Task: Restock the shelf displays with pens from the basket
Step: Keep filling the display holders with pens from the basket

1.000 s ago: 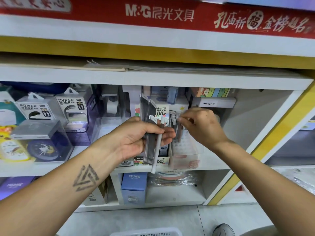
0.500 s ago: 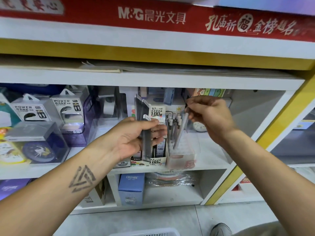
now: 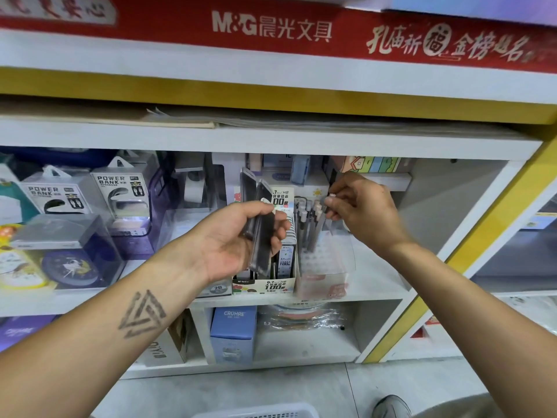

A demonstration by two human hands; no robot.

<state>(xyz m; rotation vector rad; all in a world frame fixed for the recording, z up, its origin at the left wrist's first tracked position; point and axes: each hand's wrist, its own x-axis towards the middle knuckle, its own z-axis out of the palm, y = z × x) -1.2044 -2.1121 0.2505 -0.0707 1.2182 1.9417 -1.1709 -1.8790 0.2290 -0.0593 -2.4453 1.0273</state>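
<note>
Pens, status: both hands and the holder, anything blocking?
Left hand grips dark pen packs. Right hand pinches a pen standing in the clear holder. Lead box beside holder, not blocking.

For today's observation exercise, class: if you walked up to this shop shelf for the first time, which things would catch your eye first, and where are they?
The red banner with pale lettering runs across the top. At centre, the left hand grips dark flat packs, while the right hand pinches the top of a pen standing in the clear display box. On the left of the shelf stand white power bank boxes.
</note>
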